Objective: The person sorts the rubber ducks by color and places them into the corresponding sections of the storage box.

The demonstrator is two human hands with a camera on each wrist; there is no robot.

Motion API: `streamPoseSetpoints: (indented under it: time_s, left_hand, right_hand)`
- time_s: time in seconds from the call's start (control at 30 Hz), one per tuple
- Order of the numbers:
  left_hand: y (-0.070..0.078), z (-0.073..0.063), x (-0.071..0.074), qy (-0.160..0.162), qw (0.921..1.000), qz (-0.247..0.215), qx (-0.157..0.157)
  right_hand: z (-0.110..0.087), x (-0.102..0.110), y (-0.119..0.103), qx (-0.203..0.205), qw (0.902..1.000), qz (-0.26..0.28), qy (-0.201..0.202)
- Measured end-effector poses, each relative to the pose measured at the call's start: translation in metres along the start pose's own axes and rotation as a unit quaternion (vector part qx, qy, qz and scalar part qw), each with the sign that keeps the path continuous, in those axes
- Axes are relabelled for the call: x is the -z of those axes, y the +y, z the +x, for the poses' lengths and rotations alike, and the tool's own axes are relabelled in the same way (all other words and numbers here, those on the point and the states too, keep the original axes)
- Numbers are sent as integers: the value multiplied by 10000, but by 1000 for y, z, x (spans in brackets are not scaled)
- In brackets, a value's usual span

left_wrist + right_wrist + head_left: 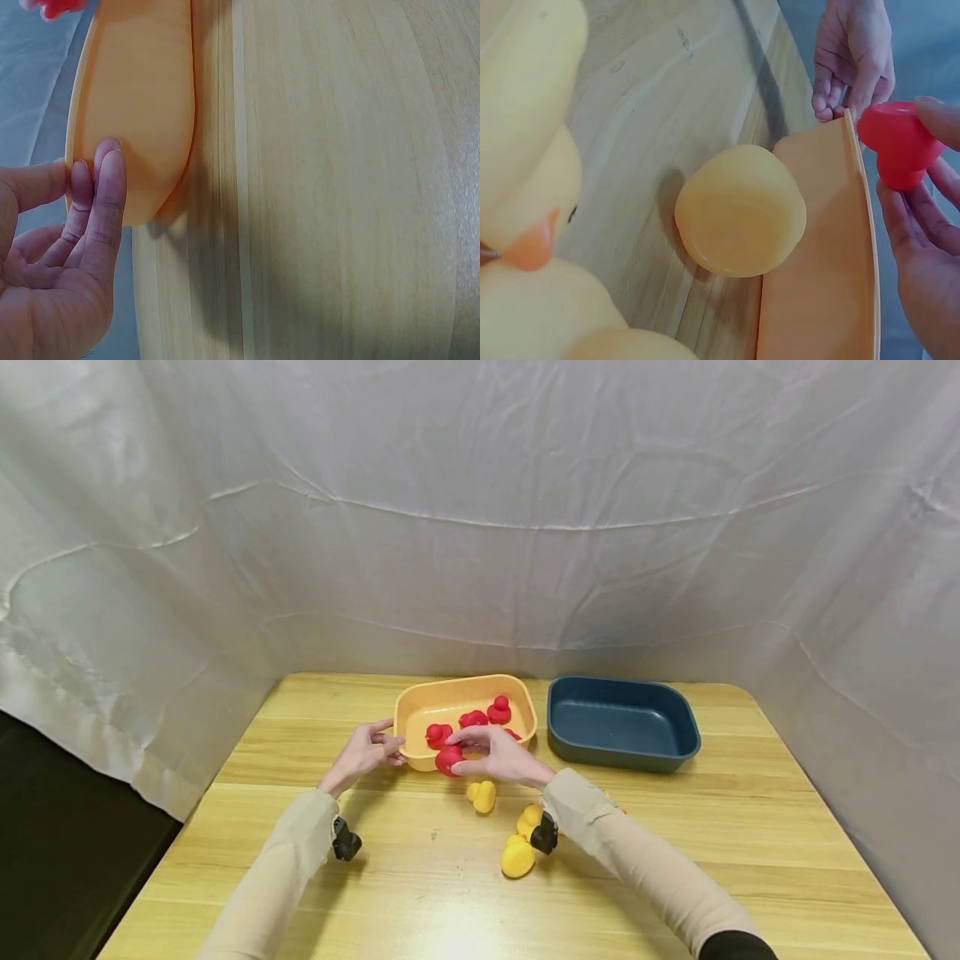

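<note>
My left hand (367,752) pinches the rim at the left end of the orange-yellow basin (420,702), thumb on one side and fingers on the other in the left wrist view. My right hand (498,756) holds a red rubber duck (450,760) between thumb and fingers, at the basin's front rim; in the right wrist view the red duck shows beside the rim. Inside the basin lie several more red ducks (499,710), one partly hidden by my right hand. A yellow rubber duck (483,796) lies on the table just in front of the basin.
Right of the basin stands a dark blue basin (622,718). More yellow ducks (517,857) lie on the wooden table (420,877) near my right wrist, partly covered by the sleeve and wrist camera. A pale curtain (480,527) hangs behind and along the sides.
</note>
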State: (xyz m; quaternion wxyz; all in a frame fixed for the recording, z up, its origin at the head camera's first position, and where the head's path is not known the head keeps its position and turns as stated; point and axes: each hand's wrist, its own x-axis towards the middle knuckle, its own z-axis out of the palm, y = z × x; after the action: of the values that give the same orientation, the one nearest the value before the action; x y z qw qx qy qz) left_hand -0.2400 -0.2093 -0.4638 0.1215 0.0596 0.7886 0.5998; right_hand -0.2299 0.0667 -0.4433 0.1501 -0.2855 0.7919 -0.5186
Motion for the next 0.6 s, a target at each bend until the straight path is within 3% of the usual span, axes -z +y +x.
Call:
streamPoseSetpoints:
  time_s: [0.33,0.6]
  left_hand:
    - [0,0,0,-3,10000,47,13]
    - [1,0,0,-17,10000,16,27]
  right_hand:
    - [3,1,2,88,9962,619,613]
    - [5,2,3,-121,9905,837,1085]
